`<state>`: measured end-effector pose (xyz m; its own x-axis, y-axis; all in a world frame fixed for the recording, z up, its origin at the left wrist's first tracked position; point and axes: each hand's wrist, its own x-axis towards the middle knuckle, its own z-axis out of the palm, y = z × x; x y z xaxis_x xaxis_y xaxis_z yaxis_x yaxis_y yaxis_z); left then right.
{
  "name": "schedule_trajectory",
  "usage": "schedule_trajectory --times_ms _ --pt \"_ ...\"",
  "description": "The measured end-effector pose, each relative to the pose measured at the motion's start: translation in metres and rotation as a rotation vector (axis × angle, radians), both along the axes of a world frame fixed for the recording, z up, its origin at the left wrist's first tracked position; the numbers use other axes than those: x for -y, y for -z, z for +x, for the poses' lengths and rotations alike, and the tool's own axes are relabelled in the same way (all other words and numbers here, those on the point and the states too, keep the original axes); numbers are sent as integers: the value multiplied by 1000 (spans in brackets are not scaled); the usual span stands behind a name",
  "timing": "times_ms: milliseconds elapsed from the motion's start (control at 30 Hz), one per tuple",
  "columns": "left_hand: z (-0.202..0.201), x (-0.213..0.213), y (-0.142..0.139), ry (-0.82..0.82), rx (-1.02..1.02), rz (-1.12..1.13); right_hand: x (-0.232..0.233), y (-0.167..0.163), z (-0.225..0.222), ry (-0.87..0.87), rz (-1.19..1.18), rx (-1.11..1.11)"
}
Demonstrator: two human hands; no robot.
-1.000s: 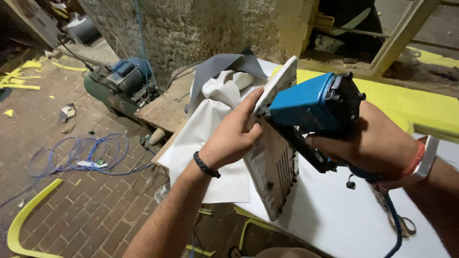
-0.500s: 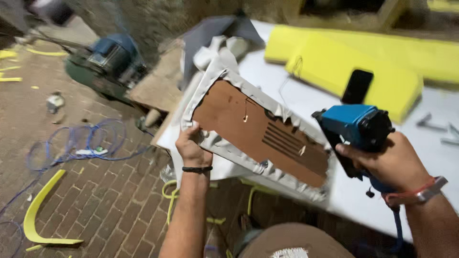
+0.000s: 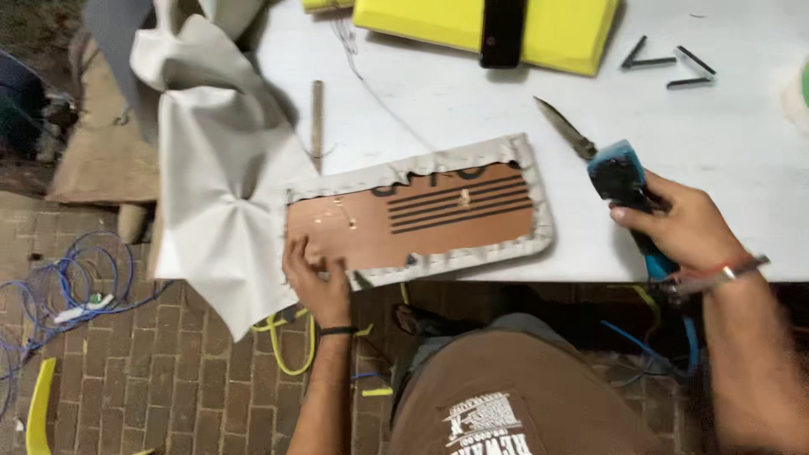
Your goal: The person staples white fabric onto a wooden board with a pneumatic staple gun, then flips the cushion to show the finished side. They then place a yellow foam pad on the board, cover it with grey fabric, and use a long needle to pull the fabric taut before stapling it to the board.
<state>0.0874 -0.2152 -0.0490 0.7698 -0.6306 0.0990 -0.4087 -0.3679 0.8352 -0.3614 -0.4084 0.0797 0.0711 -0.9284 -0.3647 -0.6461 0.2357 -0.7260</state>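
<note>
Panel (image 3: 413, 221) now flat on table (image 3: 742, 168), left hand (image 3: 316, 282) gripping its corner, right hand (image 3: 683, 227) around stapler (image 3: 622, 181).

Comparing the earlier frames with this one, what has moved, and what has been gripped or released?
The brown panel wrapped in pale fabric, held up on edge a second ago, now lies flat on the white table, back side up. The left hand has shifted to its lower left corner and still holds it there. The blue staple gun has swung off the panel to the right. The right hand still grips it; nothing was released.
</note>
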Motion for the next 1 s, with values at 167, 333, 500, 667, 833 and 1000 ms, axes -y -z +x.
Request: schedule_trajectory --times_ms 167,333,500,667,833,1000 --pt "-90 64 -20 313 -109 -89 93 67 -68 -72 -18 -161" --pt "-160 102 -15 503 36 22 174 145 -122 -178 -264 -445" --pt "-203 117 -6 554 184 283 195 178 -128 -177 -242 -554" --pt "-212 124 -10 563 192 422 155 155 -83 -201 -580 -228" --pt "-211 127 -10 585 146 520 122 135 -18 -364 -554 -35" --pt "-211 123 1 583 296 361 103 137 26 -518 -200 12"
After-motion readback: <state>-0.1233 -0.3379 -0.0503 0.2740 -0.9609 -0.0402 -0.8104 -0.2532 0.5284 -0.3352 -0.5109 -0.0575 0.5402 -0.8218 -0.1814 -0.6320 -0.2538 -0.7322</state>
